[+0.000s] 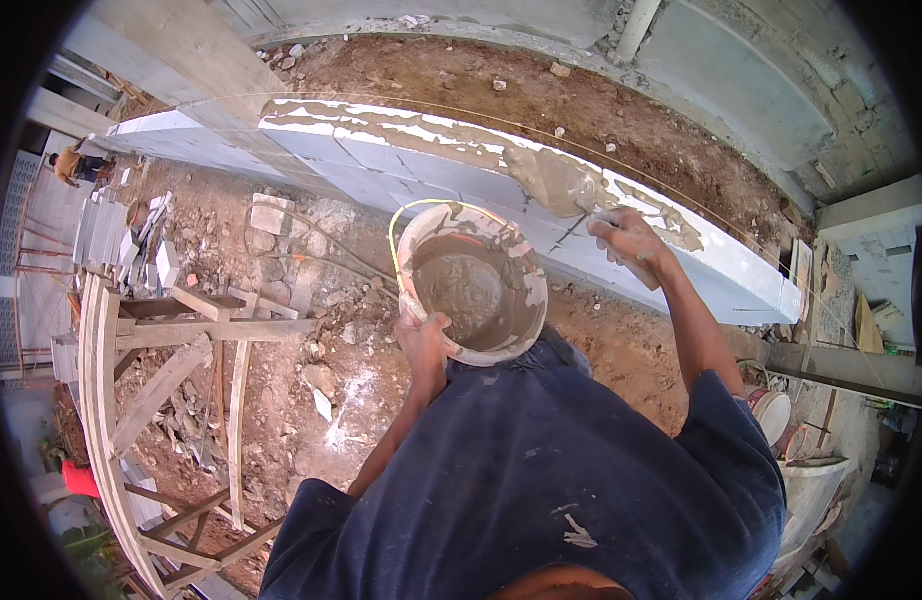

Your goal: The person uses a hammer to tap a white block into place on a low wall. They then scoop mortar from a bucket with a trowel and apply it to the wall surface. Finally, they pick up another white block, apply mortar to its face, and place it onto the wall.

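My left hand (423, 345) grips the near left rim of a round bucket (537, 296) caked with dried mortar, a yellow handle looping over its far side. Wet grey mortar (463, 288) lies inside it. To the right, my right hand (629, 243) is closed round the handle of a trowel (553, 182). Its blade, coated in mortar, is over the top of a low white block wall (381, 180). Patches of grey mortar (671, 222) are spread unevenly along the wall's top, with white block showing between them.
A string line (461, 106) runs along the wall's far side. At the left stands a wooden trestle frame (171, 335) amid rubble. A concrete column (211, 80) rises by the wall. Another person (73, 163) is far left, near stacked blocks (106, 228). A bucket (771, 413) sits at right.
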Available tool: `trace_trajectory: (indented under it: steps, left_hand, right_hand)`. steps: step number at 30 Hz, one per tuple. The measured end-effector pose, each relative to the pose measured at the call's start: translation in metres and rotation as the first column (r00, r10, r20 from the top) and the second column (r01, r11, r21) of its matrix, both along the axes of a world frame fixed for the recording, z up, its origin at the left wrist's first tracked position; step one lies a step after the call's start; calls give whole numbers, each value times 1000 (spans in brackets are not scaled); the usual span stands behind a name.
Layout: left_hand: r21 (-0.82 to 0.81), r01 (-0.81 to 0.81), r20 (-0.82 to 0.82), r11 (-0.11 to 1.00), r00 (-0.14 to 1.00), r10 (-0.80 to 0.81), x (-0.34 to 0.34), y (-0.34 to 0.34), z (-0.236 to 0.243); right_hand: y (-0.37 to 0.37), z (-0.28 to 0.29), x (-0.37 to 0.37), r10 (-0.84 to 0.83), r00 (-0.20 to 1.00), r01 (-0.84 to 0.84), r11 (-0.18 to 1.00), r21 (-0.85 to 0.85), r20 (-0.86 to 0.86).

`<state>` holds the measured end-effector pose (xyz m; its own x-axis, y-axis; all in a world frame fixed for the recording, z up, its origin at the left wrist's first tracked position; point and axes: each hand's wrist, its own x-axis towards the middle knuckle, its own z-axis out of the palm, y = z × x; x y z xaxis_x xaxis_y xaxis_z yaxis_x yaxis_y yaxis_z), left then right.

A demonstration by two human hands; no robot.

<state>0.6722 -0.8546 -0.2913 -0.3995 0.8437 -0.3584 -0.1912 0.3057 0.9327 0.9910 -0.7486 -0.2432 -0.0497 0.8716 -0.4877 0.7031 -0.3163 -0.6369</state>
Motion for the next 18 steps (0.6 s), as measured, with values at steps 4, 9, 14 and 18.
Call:
trace_trajectory:
  steps: [4, 9, 14, 18]
  left_hand:
    - [-141, -29, -7, 990, 1000, 28, -8, -8, -26]
    - [-218, -198, -57, 956, 980, 190, 7, -20, -3]
    - [-277, -198, -46, 940, 980, 192, 36, -23, 4]
    - [-273, -173, -152, 946, 979, 135, 48, -33, -6]
  right_hand:
    - [53, -21, 7, 79, 755, -242, 956, 165, 651]
    - [20, -19, 55, -20, 831, -87, 982, 167, 555]
    - [-69, -30, 140, -174, 767, -44, 946, 321, 617]
    - [-90, -60, 179, -146, 755, -77, 948, 307, 639]
